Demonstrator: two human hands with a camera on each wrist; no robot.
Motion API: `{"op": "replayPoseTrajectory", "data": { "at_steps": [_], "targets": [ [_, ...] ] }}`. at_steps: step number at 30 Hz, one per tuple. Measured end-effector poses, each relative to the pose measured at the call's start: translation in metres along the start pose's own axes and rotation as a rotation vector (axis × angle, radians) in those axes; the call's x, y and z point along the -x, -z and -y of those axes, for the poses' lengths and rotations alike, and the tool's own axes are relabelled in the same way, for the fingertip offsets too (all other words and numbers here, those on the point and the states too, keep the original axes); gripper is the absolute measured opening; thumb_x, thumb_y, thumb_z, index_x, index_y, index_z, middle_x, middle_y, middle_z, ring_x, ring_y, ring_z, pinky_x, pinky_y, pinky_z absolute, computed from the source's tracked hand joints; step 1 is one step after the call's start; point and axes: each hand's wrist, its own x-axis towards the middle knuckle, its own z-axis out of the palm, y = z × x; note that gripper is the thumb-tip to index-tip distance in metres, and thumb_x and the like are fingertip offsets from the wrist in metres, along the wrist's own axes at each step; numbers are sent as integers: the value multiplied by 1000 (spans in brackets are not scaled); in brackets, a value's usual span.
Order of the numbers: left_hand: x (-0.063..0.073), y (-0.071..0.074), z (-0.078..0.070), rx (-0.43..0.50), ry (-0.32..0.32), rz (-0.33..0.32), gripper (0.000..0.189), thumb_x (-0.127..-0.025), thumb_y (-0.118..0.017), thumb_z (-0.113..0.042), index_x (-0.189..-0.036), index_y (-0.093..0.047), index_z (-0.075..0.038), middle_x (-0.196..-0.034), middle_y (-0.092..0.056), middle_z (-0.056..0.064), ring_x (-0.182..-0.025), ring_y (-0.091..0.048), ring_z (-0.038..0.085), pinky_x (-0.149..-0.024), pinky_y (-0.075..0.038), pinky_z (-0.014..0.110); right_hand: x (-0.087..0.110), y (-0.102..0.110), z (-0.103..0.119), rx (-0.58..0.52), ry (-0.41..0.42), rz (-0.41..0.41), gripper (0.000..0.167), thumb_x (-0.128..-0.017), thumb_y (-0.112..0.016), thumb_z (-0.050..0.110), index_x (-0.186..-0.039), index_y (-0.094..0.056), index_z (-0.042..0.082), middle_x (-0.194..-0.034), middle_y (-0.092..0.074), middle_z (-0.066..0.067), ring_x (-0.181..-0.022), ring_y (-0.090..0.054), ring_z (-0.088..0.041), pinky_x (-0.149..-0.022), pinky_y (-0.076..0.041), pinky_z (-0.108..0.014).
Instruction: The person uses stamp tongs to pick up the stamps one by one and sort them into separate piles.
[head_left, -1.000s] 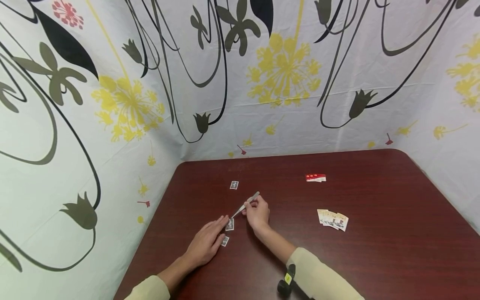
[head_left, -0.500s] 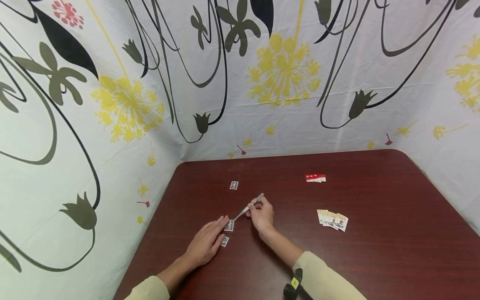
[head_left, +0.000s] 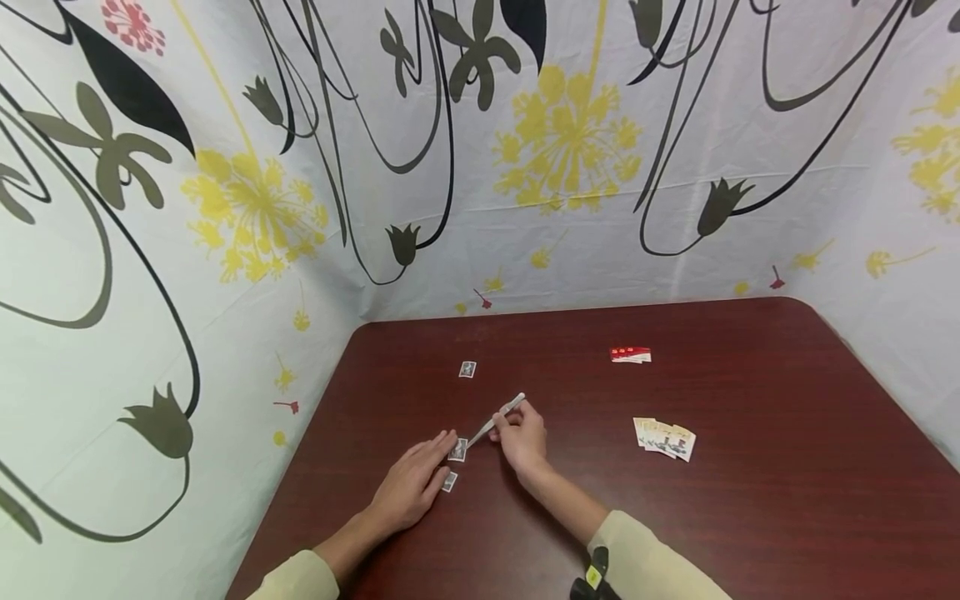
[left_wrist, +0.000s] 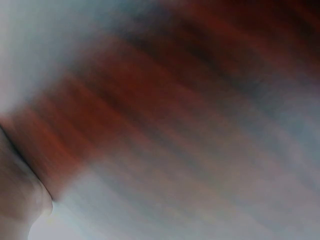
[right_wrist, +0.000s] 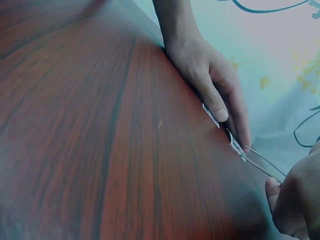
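My right hand [head_left: 522,437] pinches a pair of metal tweezers [head_left: 497,419], their tips at the right edge of a small dark stamp with a white border [head_left: 458,451]. In the right wrist view the tweezers' prongs [right_wrist: 262,166] stand apart, and the stamp [right_wrist: 236,146] looks raised at one edge. My left hand [head_left: 408,485] lies on the table with straight fingers, its fingertips at that stamp's left side. Beside the left thumb is a second such stamp [head_left: 449,482]. A third stamp [head_left: 467,369] lies farther back. Blur fills most of the left wrist view.
On the right of the dark red wooden table [head_left: 757,517] lie several overlapping pale stamps [head_left: 663,439]. Behind them is a red and white set of overlapping slips [head_left: 631,355]. A flower-patterned cloth [head_left: 420,108] hangs at the table's back and sides.
My right hand has shifted a little right and nearer to me. The tweezers' tips have gone from the stamp's top edge to its right edge. My left hand keeps its place.
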Motion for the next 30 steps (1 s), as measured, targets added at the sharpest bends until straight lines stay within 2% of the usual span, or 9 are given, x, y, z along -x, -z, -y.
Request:
{"op": "replayPoseTrajectory", "data": {
  "at_steps": [12,21,30],
  "targets": [
    [0,0,-1,9,-7,-2,55,-105,-65,-14,-157,-52,-3,-157,-54,11,-147,-50,26,-119,-42,50,5,0,1,-46,0,1,7,-99,-70,-2,-101,-64,-1,-87,-74,-19,-71,-76,-30,-71,-66,-39],
    [-1,1,0,-7,-2,7,54,-106,-65,-15,-157,-52,-4,-158,-54,10,-147,-50,27,-119,-42,49,25,1,0,-110,-30,114,8,-100,-69,-3,-104,-61,-3,-89,-74,-19,-74,-75,-27,-72,-66,-37],
    [0,1,1,-16,12,25,54,-107,-63,-17,-158,-51,-6,-159,-53,8,-149,-47,24,-120,-40,47,25,-2,-4,-130,-9,52,10,-98,-70,-4,-103,-62,-5,-89,-73,-21,-74,-77,-31,-70,-66,-36]
  ]
}}
